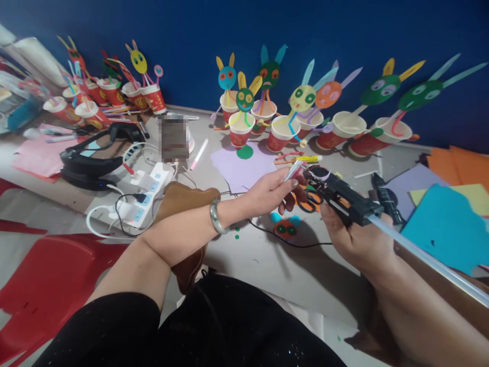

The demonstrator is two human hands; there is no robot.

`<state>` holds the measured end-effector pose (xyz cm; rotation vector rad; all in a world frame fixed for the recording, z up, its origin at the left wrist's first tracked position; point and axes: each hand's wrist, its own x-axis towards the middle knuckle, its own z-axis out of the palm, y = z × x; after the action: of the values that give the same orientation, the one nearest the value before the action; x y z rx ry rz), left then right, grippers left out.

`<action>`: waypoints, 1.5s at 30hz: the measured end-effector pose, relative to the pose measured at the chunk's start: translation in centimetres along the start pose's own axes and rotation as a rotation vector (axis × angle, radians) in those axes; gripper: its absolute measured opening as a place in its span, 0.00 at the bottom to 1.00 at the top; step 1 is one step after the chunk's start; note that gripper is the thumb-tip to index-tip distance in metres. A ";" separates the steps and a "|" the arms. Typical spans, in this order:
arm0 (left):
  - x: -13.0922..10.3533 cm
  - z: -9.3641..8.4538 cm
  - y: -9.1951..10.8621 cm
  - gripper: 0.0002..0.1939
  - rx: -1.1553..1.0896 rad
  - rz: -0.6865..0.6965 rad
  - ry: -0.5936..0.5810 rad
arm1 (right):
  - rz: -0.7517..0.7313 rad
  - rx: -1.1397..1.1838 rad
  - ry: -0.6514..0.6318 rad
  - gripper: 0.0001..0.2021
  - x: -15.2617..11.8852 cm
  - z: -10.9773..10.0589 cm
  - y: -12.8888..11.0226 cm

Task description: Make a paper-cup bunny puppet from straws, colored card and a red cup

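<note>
My right hand [355, 237] grips a black hot glue gun [344, 196], with a long clear glue stick [428, 260] coming out of its rear end. At the gun's front, my left hand [273, 191] pinches a slim white and pink piece [293, 171], whose kind I cannot make out. Black-handled scissors [311, 200] lie close to the left fingertips, partly hidden. Below them on the table is an orange paper face [286, 230] with green eyes and blue ears. A lilac paper sheet [244, 171] bearing a green paper circle [245, 152] lies beyond my left hand.
Red paper cups [280, 135] with paper rabbit-like figures line the blue wall. A white power strip [153, 193], a brown pouch [181, 204] and a black headset [95, 158] are at left. Coloured paper [445, 229] and a black marker [385, 196] lie right. A black cord [290, 244] crosses the table.
</note>
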<state>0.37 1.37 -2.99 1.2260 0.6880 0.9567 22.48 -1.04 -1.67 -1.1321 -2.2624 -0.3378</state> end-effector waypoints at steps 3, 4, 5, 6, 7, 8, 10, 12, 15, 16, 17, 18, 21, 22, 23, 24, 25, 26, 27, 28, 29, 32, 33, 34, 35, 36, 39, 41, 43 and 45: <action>-0.1 0.1 0.2 0.16 0.013 -0.028 0.021 | 0.012 0.032 0.008 0.24 0.2 -0.2 0.0; -0.1 0.1 0.3 0.16 0.014 -0.035 0.024 | 0.020 0.040 0.012 0.24 0.3 -0.2 0.0; -0.1 0.2 0.4 0.16 0.014 -0.040 0.023 | 0.020 0.041 0.016 0.24 0.3 -0.3 -0.1; -0.1 0.1 0.4 0.16 0.016 -0.044 0.019 | 0.012 0.035 0.024 0.24 0.4 -0.3 -0.1; -0.1 0.1 0.4 0.16 0.017 -0.045 0.015 | -0.003 0.021 0.033 0.25 0.4 -0.3 -0.2; -0.1 0.1 0.4 0.16 0.018 -0.042 0.013 | -0.019 0.006 0.039 0.26 0.5 -0.3 -0.2; 0.0 0.0 0.4 0.16 0.014 -0.026 0.011 | -0.032 -0.009 0.041 0.26 0.5 -0.4 -0.3; -0.1 0.0 0.4 0.18 0.001 -0.003 0.007 | -0.020 -0.002 0.030 0.26 0.5 -0.4 -0.4; -0.1 0.0 0.5 0.19 -0.004 0.003 0.013 | 0.007 0.015 -0.001 0.25 0.2 -0.4 -0.4; -0.1 0.0 0.5 0.18 -0.002 -0.005 0.016 | 0.016 0.017 -0.008 0.25 0.1 -0.4 -0.3; -0.1 0.0 0.5 0.18 0.000 -0.014 0.017 | 0.026 0.015 -0.007 0.25 0.0 -0.3 -0.3; -0.1 0.1 0.5 0.17 0.002 -0.022 0.018 | 0.036 0.013 -0.006 0.25 0.0 -0.3 -0.2; -0.1 0.1 0.6 0.15 0.011 -0.033 0.012 | 0.052 -0.005 -0.004 0.25 -0.2 -0.2 0.0; -0.1 0.1 0.6 0.14 0.018 -0.036 0.011 | 0.049 -0.008 -0.007 0.26 -0.2 -0.1 0.0; -0.1 0.1 0.7 0.15 0.023 -0.041 0.011 | 0.041 -0.006 -0.013 0.26 -0.2 -0.1 0.0; -0.1 0.1 0.7 0.15 0.027 -0.047 0.012 | 0.036 -0.003 -0.017 0.25 -0.2 -0.1 0.1; -0.1 0.1 0.7 0.16 0.028 -0.051 0.014 | 0.032 0.002 -0.019 0.25 -0.2 -0.1 0.1; -0.1 0.1 0.8 0.17 0.025 -0.052 0.017 | 0.031 0.007 -0.019 0.24 -0.2 -0.1 0.1; -0.1 0.1 0.8 0.18 0.021 -0.051 0.018 | 0.031 0.011 -0.017 0.23 -0.2 -0.1 0.1; 0.0 0.1 0.7 0.18 0.016 -0.046 0.018 | 0.029 0.013 -0.010 0.23 -0.1 -0.2 0.1; 0.0 0.1 0.7 0.19 0.010 -0.038 0.015 | 0.024 0.012 -0.004 0.23 -0.1 -0.2 0.1; 0.0 0.0 0.5 0.19 -0.001 -0.011 0.003 | 0.000 0.012 -0.013 0.25 0.0 -0.3 0.0; 0.0 0.0 0.4 0.19 -0.002 -0.011 0.003 | -0.004 0.012 -0.020 0.25 0.0 -0.3 0.0; 0.0 0.0 0.4 0.19 -0.002 -0.016 0.004 | 0.001 0.011 -0.021 0.26 0.1 -0.3 -0.1; 0.0 0.0 0.4 0.19 -0.001 -0.027 0.005 | 0.012 0.008 -0.017 0.27 0.1 -0.3 -0.2; 0.0 -0.1 0.4 0.19 0.000 -0.037 0.007 | 0.022 0.002 -0.012 0.28 0.2 -0.3 -0.2; 0.1 -0.1 0.4 0.17 -0.005 -0.048 0.006 | 0.014 -0.006 -0.005 0.29 0.4 -0.4 -0.3; 0.1 -0.1 0.3 0.16 -0.014 -0.045 0.008 | -0.013 0.007 -0.013 0.28 0.5 -0.6 -0.2; 0.2 -0.2 0.3 0.17 -0.013 -0.047 0.008 | -0.016 0.026 -0.012 0.27 0.6 -0.6 -0.2; 0.2 -0.3 0.2 0.17 -0.008 -0.053 0.008 | -0.003 0.051 -0.014 0.25 0.6 -0.6 -0.2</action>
<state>0.19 1.70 -2.82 1.1919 0.7198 0.9199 22.25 -1.06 -0.84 -1.1086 -2.2725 -0.2729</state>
